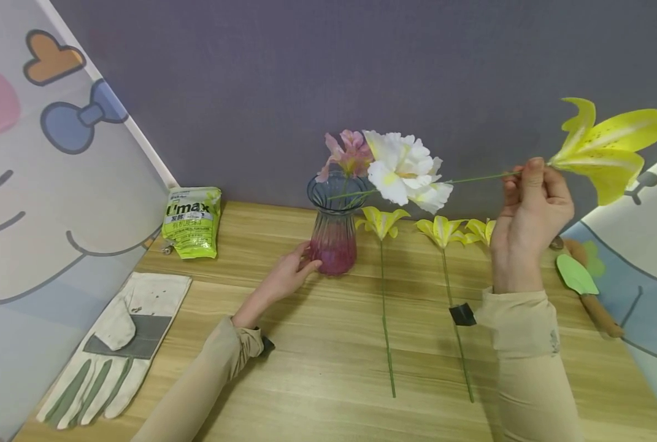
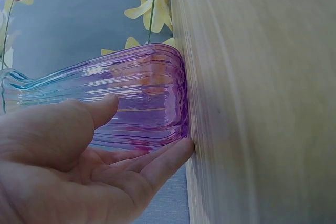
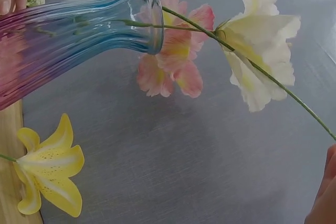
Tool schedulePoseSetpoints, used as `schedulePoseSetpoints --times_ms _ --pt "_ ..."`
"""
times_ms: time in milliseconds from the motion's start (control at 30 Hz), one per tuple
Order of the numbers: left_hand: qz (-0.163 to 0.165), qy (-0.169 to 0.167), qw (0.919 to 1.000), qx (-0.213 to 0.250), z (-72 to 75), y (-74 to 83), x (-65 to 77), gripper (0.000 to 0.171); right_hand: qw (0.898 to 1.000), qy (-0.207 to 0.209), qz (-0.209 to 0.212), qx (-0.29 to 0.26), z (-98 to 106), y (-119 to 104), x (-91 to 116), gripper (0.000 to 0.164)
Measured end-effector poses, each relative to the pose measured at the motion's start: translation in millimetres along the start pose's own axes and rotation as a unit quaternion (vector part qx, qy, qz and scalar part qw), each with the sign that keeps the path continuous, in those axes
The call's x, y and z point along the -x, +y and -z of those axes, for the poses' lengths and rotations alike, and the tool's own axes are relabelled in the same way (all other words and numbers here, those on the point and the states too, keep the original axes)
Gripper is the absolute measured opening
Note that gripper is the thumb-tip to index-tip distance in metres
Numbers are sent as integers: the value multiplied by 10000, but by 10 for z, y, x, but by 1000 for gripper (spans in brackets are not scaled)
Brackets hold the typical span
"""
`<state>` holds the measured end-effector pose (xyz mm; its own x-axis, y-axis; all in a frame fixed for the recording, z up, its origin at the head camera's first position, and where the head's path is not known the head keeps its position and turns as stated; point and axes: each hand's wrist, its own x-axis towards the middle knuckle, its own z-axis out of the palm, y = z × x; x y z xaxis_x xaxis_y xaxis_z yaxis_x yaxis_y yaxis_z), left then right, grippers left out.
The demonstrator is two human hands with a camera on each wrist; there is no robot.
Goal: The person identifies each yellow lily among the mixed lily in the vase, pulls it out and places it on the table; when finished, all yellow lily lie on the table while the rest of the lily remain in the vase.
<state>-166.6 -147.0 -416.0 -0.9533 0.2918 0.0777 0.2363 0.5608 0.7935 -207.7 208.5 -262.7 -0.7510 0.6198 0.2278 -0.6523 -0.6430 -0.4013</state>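
Note:
A ribbed glass vase (image 1: 334,236), blue at the top and pink at the base, stands on the table with a pink flower (image 1: 351,153) and a white flower (image 1: 405,167) at its mouth. Low on its left side, my left hand (image 1: 292,270) holds the base, thumb in front. My right hand (image 1: 534,212) is raised at the right and pinches the green stem of a yellow lily (image 1: 601,147) just below the bloom. That stem slants leftward past the white flower; in the right wrist view its lower end (image 3: 181,15) reaches the vase's rim.
Several yellow lilies lie right of the vase, one long-stemmed lily (image 1: 383,224) nearest it. A green fertilizer bag (image 1: 192,222) stands at the back left, above a work glove (image 1: 121,344). A small green trowel (image 1: 576,275) lies far right. A grey panel (image 1: 262,92) backs the table.

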Motion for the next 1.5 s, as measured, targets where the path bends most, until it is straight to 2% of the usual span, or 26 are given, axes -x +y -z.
schedulePoseSetpoints --times_ms 333,500,600,733,900,1067,1267,1433,1500 --pt "-29 -41 10000 10 -9 -6 -2 58 9983 540 -210 101 -13 -97 -97 20" --pt "-24 -35 9999 -104 -7 6 -12 59 9984 540 12 163 7 -134 -162 21" --pt "-15 -26 9999 -115 -5 7 -19 59 9982 443 211 352 21 -142 -181 23" --pt "9 -26 9999 -125 -2 4 -20 59 9947 267 490 869 44 -147 -193 31" --pt "38 -31 9999 -108 -1 7 -20 60 9826 16 1059 1529 37 -170 -185 43" --pt "30 -53 10000 -55 -2 10 -21 60 9692 -379 1453 1951 6 -200 -128 41" --pt "8 -71 10000 -19 -3 -8 -13 60 9621 -931 1509 2070 -12 -178 -43 37" --pt "2 -57 10000 -32 -2 -18 3 60 9692 -1147 1233 1799 -56 -139 -13 32" --pt "44 -54 10000 -17 -3 -20 6 60 9772 -1222 917 1473 -94 -114 1 29"
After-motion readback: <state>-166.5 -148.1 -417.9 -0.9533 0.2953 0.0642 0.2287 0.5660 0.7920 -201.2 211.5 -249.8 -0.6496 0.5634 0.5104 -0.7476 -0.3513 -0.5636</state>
